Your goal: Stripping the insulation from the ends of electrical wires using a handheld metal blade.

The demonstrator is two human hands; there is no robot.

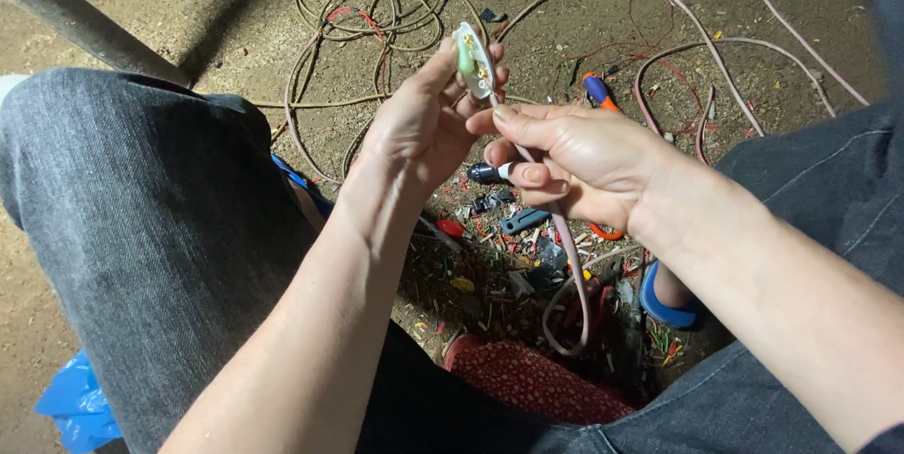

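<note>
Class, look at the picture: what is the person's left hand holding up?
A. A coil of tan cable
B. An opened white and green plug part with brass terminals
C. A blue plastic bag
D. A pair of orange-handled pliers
B: the left hand pinches the opened plug part, white and green with brass terminals showing, and a pinkish cable hangs from it.

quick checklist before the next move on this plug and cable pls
1. Left hand grips the open plug half: ok, pinched between thumb and fingers.
2. Right hand holds a dark-handled tool, tip hidden: cannot tell what kind.
3. Pink cable enters the plug and runs under the right hand: ok.
4. Wires seated at the brass terminals: cannot tell, too small.
5. Ground below is littered with wire scraps: not ok, small parts could get lost.
6. Orange-and-blue pliers lie behind the right hand: ok, nearby.
</note>
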